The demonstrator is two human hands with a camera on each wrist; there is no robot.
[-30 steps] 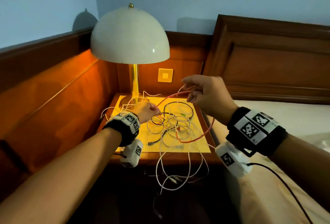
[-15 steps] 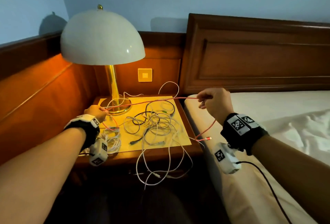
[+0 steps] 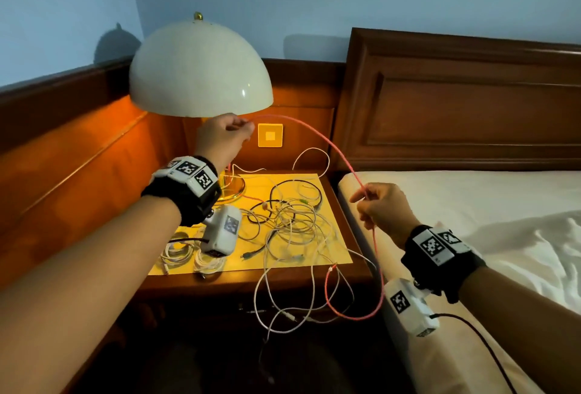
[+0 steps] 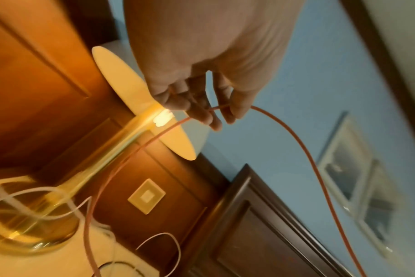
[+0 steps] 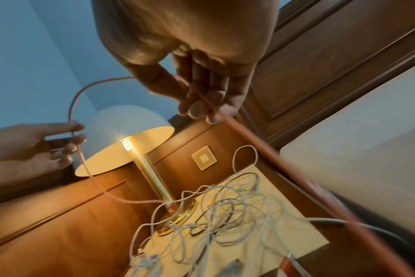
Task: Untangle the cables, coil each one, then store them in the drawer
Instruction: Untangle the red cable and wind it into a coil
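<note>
A pink cable (image 3: pixel 317 135) arcs slack in the air between my two hands. My left hand (image 3: pixel 248 125) is raised just under the lamp shade and pinches the cable with thumb and fingertips (image 4: pixel 239 110). My right hand (image 3: pixel 361 197) holds it lower, at the bed's corner, fingers curled round it (image 5: pixel 201 105). Below that hand the pink cable (image 5: pixel 320 197) hangs in a loop in front of the nightstand. A tangle of white and black cables (image 3: pixel 292 221) lies on the yellow mat (image 3: pixel 339 255). Two coiled white cables (image 3: pixel 188 255) rest at the mat's front left.
A lit lamp with a white dome shade (image 3: pixel 201 70) and brass base stands at the nightstand's back left. A wall switch (image 3: pixel 270 135) sits behind. The bed (image 3: pixel 471 199) and wooden headboard (image 3: pixel 456 104) lie to the right. White cable loops (image 3: pixel 283 308) hang over the nightstand's front edge.
My left hand has risen from the tabletop by the lamp base to just under the shade, lifting the pink cable. The cable, stretched taut before, now arcs slack. My right hand sank slightly.
</note>
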